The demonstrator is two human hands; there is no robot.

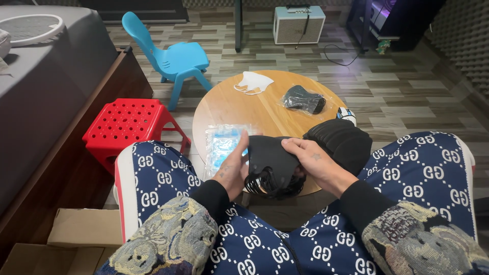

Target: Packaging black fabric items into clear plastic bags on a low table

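— Reporting on the hands first: what does each one hold?

— Both grip the same stack of black face masks [270, 165], held just above the near edge of the round wooden table [229, 104], over the person's knees. Left hand [232, 170] clasps the stack's left side, thumb raised on top. Right hand [313, 163] closes on the right side, fingers curled over the upper edge. Ear loops hang in a bunch beneath the stack.

— Items adjacent?

— A second pile of black masks [341, 140] lies just beside the right hand, at the table's right edge. A clear plastic packet with blue contents [221, 142] lies on the table, touching or just behind the left hand; contact cannot be confirmed.

— Further off?

— A white mask [253, 82] and a bagged black mask [303, 99] sit at the far side of the table, well apart from the hands. On the floor: a red stool [127, 125], a blue chair [173, 58], and cardboard boxes [76, 237] at lower left.
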